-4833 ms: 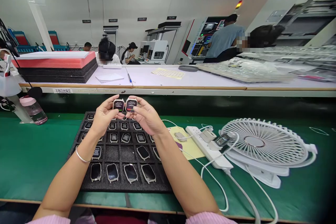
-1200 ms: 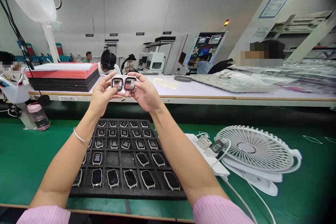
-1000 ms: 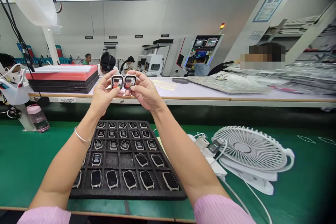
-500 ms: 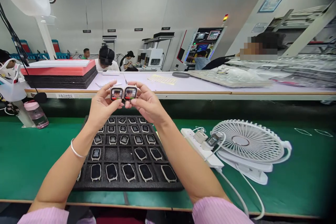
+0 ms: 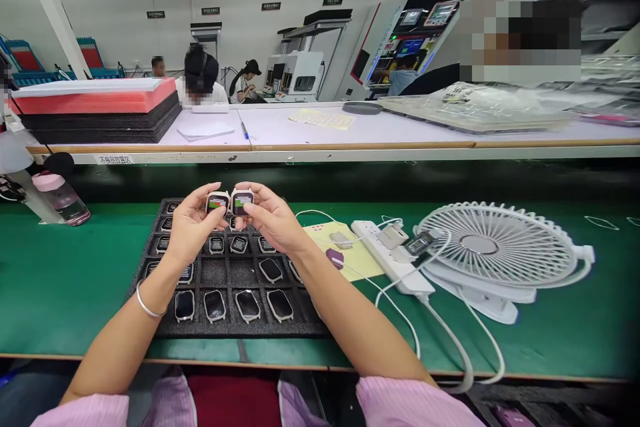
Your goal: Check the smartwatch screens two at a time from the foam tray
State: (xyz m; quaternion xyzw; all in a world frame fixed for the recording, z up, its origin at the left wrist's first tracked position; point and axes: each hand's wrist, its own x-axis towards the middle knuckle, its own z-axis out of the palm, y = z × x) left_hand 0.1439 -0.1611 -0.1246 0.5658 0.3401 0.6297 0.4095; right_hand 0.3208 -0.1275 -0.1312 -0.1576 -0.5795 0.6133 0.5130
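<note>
Green table (image 5: 75,293) stretching right across the lower half of the frame, and above it runs the pale shelf (image 5: 280,128)! Down at lower centre sits the black tray (image 5: 214,273), rows of watches lying in its compartments, two in the middle bare. Over at right, the white fan (image 5: 480,243) leans back, the power strip (image 5: 383,255) lying just to its left, plugs aboard. At far left, the pink-capped bottle (image 5: 61,199). Now centre frame, above the tray: the left hand (image 5: 193,223) pinches the left watch (image 5: 218,203), red and green on its screen; the right hand (image 5: 273,217) has thumb and fingers clamped on the right watch (image 5: 242,199), side by side with it, screens facing the camera!
</note>
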